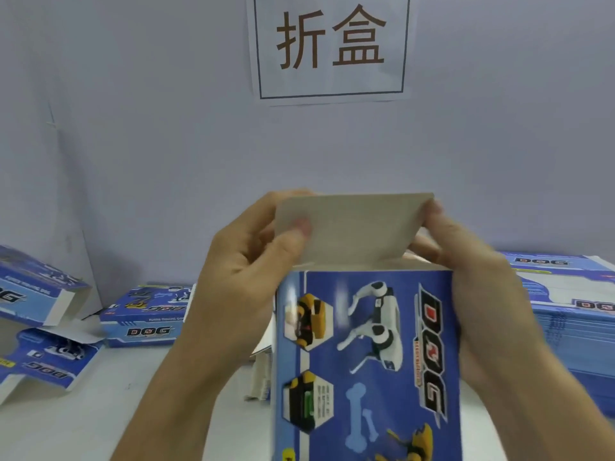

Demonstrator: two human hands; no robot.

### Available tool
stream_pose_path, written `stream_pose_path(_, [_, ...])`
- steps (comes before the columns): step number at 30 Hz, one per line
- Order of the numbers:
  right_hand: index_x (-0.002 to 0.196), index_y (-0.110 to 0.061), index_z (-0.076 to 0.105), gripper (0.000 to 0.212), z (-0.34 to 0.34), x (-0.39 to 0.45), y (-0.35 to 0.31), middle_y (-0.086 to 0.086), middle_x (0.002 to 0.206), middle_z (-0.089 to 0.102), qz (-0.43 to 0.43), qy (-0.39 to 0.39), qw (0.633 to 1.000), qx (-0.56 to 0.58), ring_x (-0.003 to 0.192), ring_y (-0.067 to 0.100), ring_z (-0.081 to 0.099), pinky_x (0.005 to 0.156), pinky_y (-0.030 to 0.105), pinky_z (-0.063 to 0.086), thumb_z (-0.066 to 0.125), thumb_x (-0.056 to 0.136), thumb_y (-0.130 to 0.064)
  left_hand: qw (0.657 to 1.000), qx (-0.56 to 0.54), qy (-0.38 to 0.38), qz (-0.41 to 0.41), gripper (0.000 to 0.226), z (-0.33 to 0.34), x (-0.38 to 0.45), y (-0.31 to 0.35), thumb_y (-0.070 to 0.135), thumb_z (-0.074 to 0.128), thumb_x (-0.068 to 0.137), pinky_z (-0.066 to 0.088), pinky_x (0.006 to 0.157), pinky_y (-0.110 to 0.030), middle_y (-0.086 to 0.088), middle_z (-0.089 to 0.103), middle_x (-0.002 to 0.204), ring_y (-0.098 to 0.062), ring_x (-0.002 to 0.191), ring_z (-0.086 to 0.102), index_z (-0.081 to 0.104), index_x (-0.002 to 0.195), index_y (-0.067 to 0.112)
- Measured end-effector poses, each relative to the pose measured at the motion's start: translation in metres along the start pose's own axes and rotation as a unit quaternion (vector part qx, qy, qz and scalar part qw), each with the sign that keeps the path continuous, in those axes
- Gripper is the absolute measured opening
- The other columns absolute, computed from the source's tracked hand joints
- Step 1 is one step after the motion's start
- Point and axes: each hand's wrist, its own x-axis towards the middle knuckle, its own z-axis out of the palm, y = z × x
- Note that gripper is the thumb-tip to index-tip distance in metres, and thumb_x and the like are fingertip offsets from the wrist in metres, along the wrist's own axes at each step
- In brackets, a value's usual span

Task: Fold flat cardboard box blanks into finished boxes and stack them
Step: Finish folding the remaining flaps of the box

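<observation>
Nearest the camera, a blue "DOG" toy box (366, 361) stands upright between both hands, already squared into a tube, its grey top flap (352, 227) raised and not yet tucked. The left hand (246, 277) pinches the flap's left edge between thumb and fingers; the right hand (479, 281) curls round the box's upper right corner, fingertips at the flap's right edge. Its bottom end is cut off below, so whether that end is closed cannot be told. Farther left, three folded boxes (143, 321) lie loosely on the white table (100, 410), not neatly stacked. Farther right sits a pile of flat blanks (572, 314), blurred, so much remains.
</observation>
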Motion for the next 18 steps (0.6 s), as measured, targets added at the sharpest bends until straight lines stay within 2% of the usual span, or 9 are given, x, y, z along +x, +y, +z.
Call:
stream_pose_path(2, [0.096,-0.017,0.072,0.031,-0.004,-0.002,-0.014,0.008,0.110,0.073,0.019,-0.046,0.999,-0.004,0.065,0.018,0.070,0.072,0.037,0.053,0.051,0.101,-0.039,0.999,-0.021,0.029,0.008,0.019,-0.004,0.002,0.006,0.032,0.058,0.090,0.053,0.054,-0.016,0.013,0.073,0.079,0.001,0.061,0.066,0.075,0.088,0.041])
stream_pose_path(4, [0.092,-0.025,0.076,0.016,-0.003,-0.009,-0.021,0.008,0.101,0.077,-0.025,-0.089,0.995,-0.036,0.067,0.023,0.073,0.062,0.036,0.056,0.064,0.087,-0.034,0.997,-0.043,0.057,-0.012,0.015,-0.012,0.003,0.009,0.034,0.063,0.088,0.056,0.056,-0.020,0.012,0.076,0.082,-0.002,0.069,0.071,0.076,0.086,0.041])
stream_pose_path(7, [0.099,-0.031,0.077,0.024,-0.008,-0.018,-0.020,0.007,0.095,0.079,-0.051,-0.109,0.990,-0.080,0.069,0.025,0.076,0.050,0.029,0.057,0.063,0.079,-0.032,0.998,-0.045,0.044,-0.033,0.018,-0.021,0.003,0.004,0.035,0.060,0.088,0.059,0.057,-0.026,0.006,0.077,0.085,-0.007,0.074,0.073,0.076,0.090,0.042])
stream_pose_path(10, [0.103,-0.030,0.078,0.028,-0.017,-0.013,-0.016,0.005,0.102,0.078,-0.027,-0.125,0.987,-0.101,0.078,0.024,0.076,0.059,0.025,0.059,0.066,0.078,-0.037,0.996,-0.041,0.049,-0.059,0.012,-0.017,0.001,-0.009,0.033,0.068,0.087,0.060,0.052,-0.034,0.000,0.076,0.077,-0.014,0.068,0.071,0.075,0.091,0.042])
stream_pose_path(12, [0.105,-0.030,0.077,0.030,-0.020,-0.011,-0.012,0.007,0.101,0.078,-0.040,-0.108,0.986,-0.117,0.084,0.025,0.076,0.066,0.026,0.060,0.081,0.076,-0.035,0.995,-0.050,0.034,-0.080,0.014,-0.013,0.000,-0.018,0.029,0.070,0.086,0.057,0.052,-0.029,0.000,0.077,0.076,-0.013,0.066,0.071,0.076,0.088,0.042])
stream_pose_path(13, [0.104,-0.032,0.077,0.032,-0.020,-0.010,-0.010,0.007,0.096,0.078,-0.062,-0.089,0.985,-0.133,0.082,0.024,0.076,0.065,0.026,0.060,0.082,0.073,-0.036,0.995,-0.047,0.016,-0.084,0.013,-0.010,0.000,-0.022,0.029,0.070,0.087,0.057,0.055,-0.028,-0.001,0.077,0.078,-0.014,0.068,0.072,0.075,0.091,0.041])
stream_pose_path(14, [0.102,-0.035,0.077,0.030,-0.020,-0.009,-0.007,0.005,0.092,0.079,-0.090,-0.062,0.982,-0.152,0.079,0.022,0.076,0.062,0.026,0.059,0.076,0.073,-0.039,0.995,-0.044,0.003,-0.086,0.015,-0.007,-0.001,-0.023,0.030,0.067,0.086,0.057,0.057,-0.029,-0.003,0.077,0.082,-0.017,0.070,0.072,0.075,0.094,0.040])
stream_pose_path(16, [0.097,-0.036,0.079,0.022,-0.017,-0.007,-0.004,0.000,0.088,0.079,-0.141,-0.015,0.975,-0.168,0.073,0.017,0.075,0.057,0.024,0.059,0.071,0.077,-0.032,0.996,-0.042,-0.003,-0.083,0.020,-0.004,-0.003,-0.023,0.035,0.065,0.084,0.059,0.058,-0.032,-0.004,0.077,0.088,-0.021,0.075,0.074,0.074,0.101,0.041])
stream_pose_path(18, [0.099,-0.035,0.080,0.024,-0.016,-0.007,-0.001,-0.002,0.088,0.079,-0.161,-0.009,0.974,-0.160,0.072,0.015,0.076,0.056,0.021,0.058,0.071,0.081,-0.022,0.996,-0.041,0.000,-0.079,0.024,-0.004,-0.003,-0.022,0.040,0.067,0.081,0.061,0.058,-0.035,-0.006,0.077,0.089,-0.024,0.076,0.074,0.072,0.104,0.042])
